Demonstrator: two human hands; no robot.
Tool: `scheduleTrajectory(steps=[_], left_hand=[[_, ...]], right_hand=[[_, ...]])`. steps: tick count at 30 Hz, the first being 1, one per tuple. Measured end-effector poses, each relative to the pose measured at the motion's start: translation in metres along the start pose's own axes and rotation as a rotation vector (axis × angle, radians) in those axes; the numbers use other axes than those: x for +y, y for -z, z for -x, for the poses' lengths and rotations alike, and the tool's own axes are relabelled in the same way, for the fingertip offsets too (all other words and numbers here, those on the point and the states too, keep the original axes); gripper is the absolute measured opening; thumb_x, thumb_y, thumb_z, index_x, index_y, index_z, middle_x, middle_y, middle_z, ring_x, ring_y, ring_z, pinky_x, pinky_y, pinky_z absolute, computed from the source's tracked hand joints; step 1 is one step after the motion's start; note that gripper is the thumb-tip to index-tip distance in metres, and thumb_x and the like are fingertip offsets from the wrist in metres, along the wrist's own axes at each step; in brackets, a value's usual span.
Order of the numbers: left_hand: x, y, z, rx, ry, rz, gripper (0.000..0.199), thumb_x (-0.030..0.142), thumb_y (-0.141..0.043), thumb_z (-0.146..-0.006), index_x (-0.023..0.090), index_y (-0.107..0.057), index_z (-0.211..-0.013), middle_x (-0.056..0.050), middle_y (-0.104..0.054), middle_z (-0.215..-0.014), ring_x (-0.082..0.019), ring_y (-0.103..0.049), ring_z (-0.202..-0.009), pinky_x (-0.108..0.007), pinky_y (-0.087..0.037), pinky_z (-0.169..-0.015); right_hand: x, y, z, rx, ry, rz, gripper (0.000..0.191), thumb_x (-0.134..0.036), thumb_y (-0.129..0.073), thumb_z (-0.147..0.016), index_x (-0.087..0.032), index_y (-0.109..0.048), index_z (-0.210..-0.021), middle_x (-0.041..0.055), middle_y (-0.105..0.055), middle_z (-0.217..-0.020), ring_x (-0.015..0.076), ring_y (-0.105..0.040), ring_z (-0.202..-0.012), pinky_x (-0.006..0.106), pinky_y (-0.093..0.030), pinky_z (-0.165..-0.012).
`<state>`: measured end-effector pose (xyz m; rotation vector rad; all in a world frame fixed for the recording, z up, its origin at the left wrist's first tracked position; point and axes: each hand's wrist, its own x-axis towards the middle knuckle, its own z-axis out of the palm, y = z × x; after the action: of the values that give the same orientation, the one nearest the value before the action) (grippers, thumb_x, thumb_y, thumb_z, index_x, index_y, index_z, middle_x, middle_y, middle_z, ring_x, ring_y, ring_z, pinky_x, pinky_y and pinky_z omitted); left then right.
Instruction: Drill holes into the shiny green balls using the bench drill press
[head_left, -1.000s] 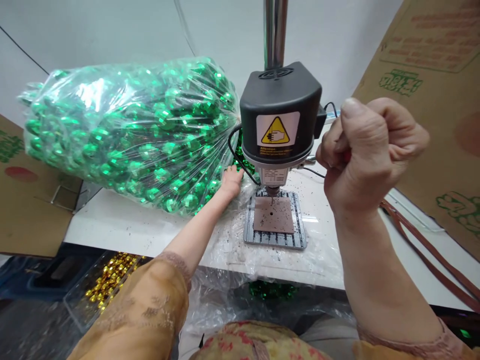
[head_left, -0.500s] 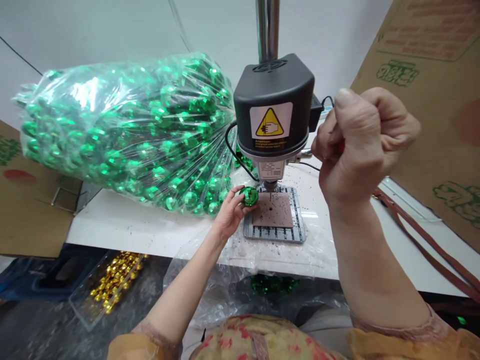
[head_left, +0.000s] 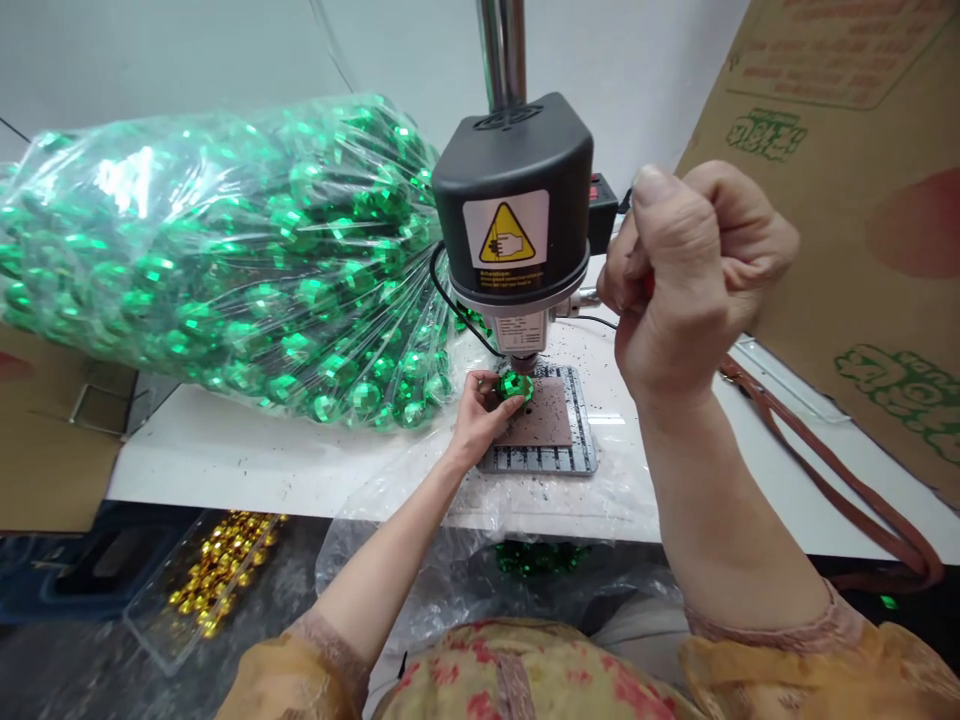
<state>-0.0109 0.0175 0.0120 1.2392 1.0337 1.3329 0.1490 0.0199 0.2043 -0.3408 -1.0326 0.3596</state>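
My left hand point(head_left: 486, 408) pinches a shiny green faceted ball point(head_left: 516, 386) between thumb and fingers. The ball is under the chuck point(head_left: 523, 362) of a small black drill press point(head_left: 513, 190), above a brown square board point(head_left: 547, 425) with a dark hole. Whether the drill bit touches the ball is hidden. Closed in a fist, my right hand point(head_left: 694, 275) is raised to the right of the machine, round the drill press lever point(head_left: 581, 302). Only a bit of red shows between its fingers; most of the lever's grip is covered.
A big clear bag of green balls point(head_left: 247, 270) lies to the left. Dark shavings litter the slotted metal base point(head_left: 581, 455). Cardboard boxes point(head_left: 847, 250) flank the white table point(head_left: 300, 470), and a brown strap point(head_left: 817, 475) lies right. Below is a clear bin of gold balls point(head_left: 225, 560).
My left hand has brought the green ball rightward, from the board's left edge to under the chuck. My right hand keeps its grip. The whole view has shifted slightly.
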Motion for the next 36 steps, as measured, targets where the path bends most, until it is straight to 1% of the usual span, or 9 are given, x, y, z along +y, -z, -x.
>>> scheduleTrajectory(steps=[3,6,9,12,15,18,25,31,36], left_hand=[[-0.005,0.002,0.000,-0.046,-0.029,-0.045,0.061,0.049,-0.091,-0.068,0.023,-0.049,-0.103,-0.003,-0.073,-0.099,-0.019,-0.071,-0.093,-0.033,-0.054,-0.084],[-0.006,0.003,0.001,-0.076,-0.076,-0.129,0.057,0.046,-0.090,-0.071,0.022,-0.053,-0.107,-0.007,-0.073,-0.110,-0.022,-0.070,-0.103,-0.037,-0.053,-0.093],[-0.004,0.002,0.004,-0.115,-0.130,-0.255,0.059,0.044,-0.088,-0.074,0.021,-0.058,-0.119,-0.011,-0.070,-0.124,-0.026,-0.066,-0.115,-0.042,-0.050,-0.103],[-0.003,0.002,0.009,-0.157,-0.178,-0.364,0.058,0.041,-0.086,-0.077,0.021,-0.061,-0.125,-0.011,-0.068,-0.129,-0.028,-0.065,-0.120,-0.045,-0.048,-0.108],[-0.005,0.000,0.014,-0.173,-0.217,-0.407,0.056,0.039,-0.084,-0.079,0.021,-0.060,-0.127,-0.012,-0.066,-0.132,-0.029,-0.062,-0.125,-0.047,-0.047,-0.111],[-0.006,-0.003,0.016,-0.170,-0.230,-0.392,0.054,0.040,-0.083,-0.082,0.021,-0.058,-0.126,-0.013,-0.063,-0.137,-0.031,-0.059,-0.132,-0.048,-0.046,-0.114],[-0.006,-0.006,0.017,-0.157,-0.216,-0.341,0.055,0.046,-0.079,-0.085,0.021,-0.056,-0.128,-0.012,-0.064,-0.132,-0.027,-0.063,-0.123,-0.042,-0.050,-0.107],[-0.009,-0.004,0.017,-0.178,-0.176,-0.313,0.054,0.046,-0.079,-0.085,0.021,-0.055,-0.127,-0.009,-0.065,-0.124,-0.025,-0.064,-0.115,-0.039,-0.051,-0.102],[-0.011,-0.002,0.017,-0.211,-0.191,-0.302,0.053,0.043,-0.078,-0.086,0.021,-0.054,-0.128,-0.011,-0.063,-0.128,-0.025,-0.063,-0.118,-0.040,-0.049,-0.104]], right_hand=[[0.000,0.000,0.001,-0.016,0.020,0.024,0.053,-0.037,-0.072,-0.087,-0.022,-0.031,-0.056,-0.0079,-0.033,-0.044,0.0054,-0.027,-0.035,0.027,-0.023,-0.035],[-0.001,-0.001,0.001,-0.020,0.041,0.035,0.052,-0.032,-0.070,-0.088,-0.022,-0.030,-0.057,-0.0081,-0.032,-0.044,0.0047,-0.028,-0.034,0.026,-0.025,-0.035],[-0.002,-0.001,0.002,-0.024,0.035,0.112,0.055,-0.043,-0.065,-0.092,-0.022,-0.027,-0.058,-0.0077,-0.031,-0.045,0.0044,-0.028,-0.036,0.025,-0.025,-0.036],[-0.002,0.001,0.002,-0.050,0.018,0.129,0.057,-0.051,-0.062,-0.093,-0.022,-0.026,-0.060,-0.0072,-0.029,-0.047,0.0045,-0.029,-0.038,0.025,-0.027,-0.037],[-0.003,0.002,0.003,-0.065,0.008,0.080,0.056,-0.049,-0.064,-0.092,-0.022,-0.027,-0.060,-0.0071,-0.028,-0.048,0.0045,-0.029,-0.040,0.026,-0.027,-0.039],[-0.005,0.002,0.003,-0.058,-0.018,0.076,0.055,-0.047,-0.066,-0.091,-0.022,-0.028,-0.059,-0.0072,-0.029,-0.048,0.0043,-0.029,-0.040,0.026,-0.026,-0.039],[-0.007,0.002,0.002,-0.052,-0.003,0.004,0.049,-0.021,-0.068,-0.090,-0.021,-0.031,-0.057,-0.0076,-0.033,-0.046,0.0037,-0.031,-0.037,0.024,-0.025,-0.037],[-0.004,0.004,0.005,-0.066,0.037,0.078,0.050,-0.027,-0.066,-0.092,-0.021,-0.030,-0.058,-0.0073,-0.031,-0.047,0.0035,-0.031,-0.038,0.024,-0.025,-0.040],[-0.001,0.008,0.013,-0.025,0.074,0.045,0.046,-0.024,-0.068,-0.090,-0.022,-0.034,-0.058,-0.0073,-0.030,-0.048,0.0062,-0.031,-0.040,0.029,-0.020,-0.044]])
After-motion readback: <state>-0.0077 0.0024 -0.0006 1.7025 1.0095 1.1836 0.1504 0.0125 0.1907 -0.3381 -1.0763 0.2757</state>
